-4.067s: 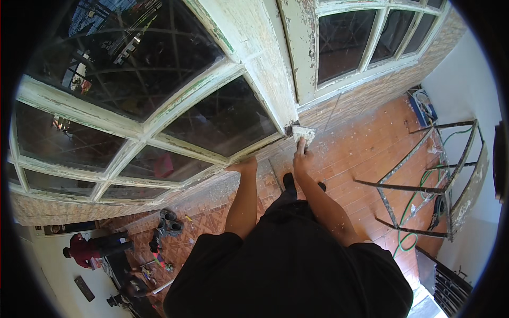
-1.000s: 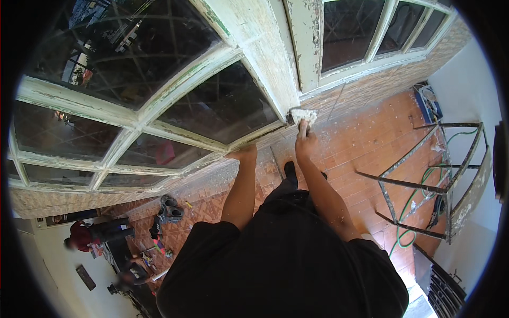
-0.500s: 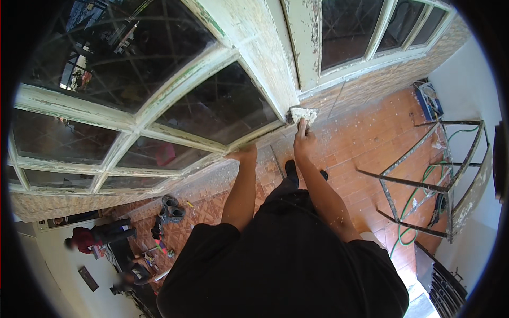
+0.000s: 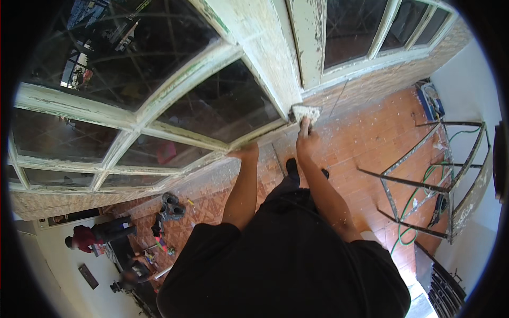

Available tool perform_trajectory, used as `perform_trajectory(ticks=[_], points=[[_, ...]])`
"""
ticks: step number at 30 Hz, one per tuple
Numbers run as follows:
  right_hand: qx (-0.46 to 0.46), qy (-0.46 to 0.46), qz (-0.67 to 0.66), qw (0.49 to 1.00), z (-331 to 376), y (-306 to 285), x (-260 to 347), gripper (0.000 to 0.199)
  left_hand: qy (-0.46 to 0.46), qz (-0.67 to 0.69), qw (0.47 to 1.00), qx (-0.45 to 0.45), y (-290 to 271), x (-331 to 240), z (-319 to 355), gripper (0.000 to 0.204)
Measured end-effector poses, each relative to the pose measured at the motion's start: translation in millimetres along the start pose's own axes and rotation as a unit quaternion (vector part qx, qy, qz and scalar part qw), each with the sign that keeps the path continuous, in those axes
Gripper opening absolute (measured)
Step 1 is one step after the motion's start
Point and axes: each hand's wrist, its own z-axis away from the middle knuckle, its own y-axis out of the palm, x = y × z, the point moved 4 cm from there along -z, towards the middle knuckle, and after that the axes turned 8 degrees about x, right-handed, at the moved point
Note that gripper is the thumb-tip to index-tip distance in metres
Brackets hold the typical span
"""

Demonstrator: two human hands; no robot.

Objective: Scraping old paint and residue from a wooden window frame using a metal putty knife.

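At the lower corner of the window frame (image 4: pixel 265 63), whose white paint is peeling, a pale pad (image 4: pixel 306 112) lies pressed on the wood. The right hand (image 4: pixel 306 140) has its fingers closed on this pad. The left hand (image 4: pixel 245 152) rests on the frame's bottom rail, how far open one cannot tell.

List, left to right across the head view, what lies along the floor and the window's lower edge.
Person in red → tools on the floor → left hand → right hand holding a pale sanding pad → metal frame → green hose.
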Motion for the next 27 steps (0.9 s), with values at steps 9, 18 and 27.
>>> perform_trajectory(ticks=[9,18,27], points=[[0.021,-0.018,-0.055,0.998,11.0,-7.5,12.8,0.057,-0.017,0.049,0.971,-0.232,20.6,2.9,2.8,0.092],[0.004,0.008,-0.020,1.000,-2.0,4.2,-22.4,0.053,-0.032,0.038,0.986,-0.160,35.5,13.1,4.4,0.090],[0.010,-0.034,-0.082,0.996,11.0,-1.4,-9.4,0.049,-0.028,-0.003,0.988,-0.155,43.5,12.8,7.9,0.088]])
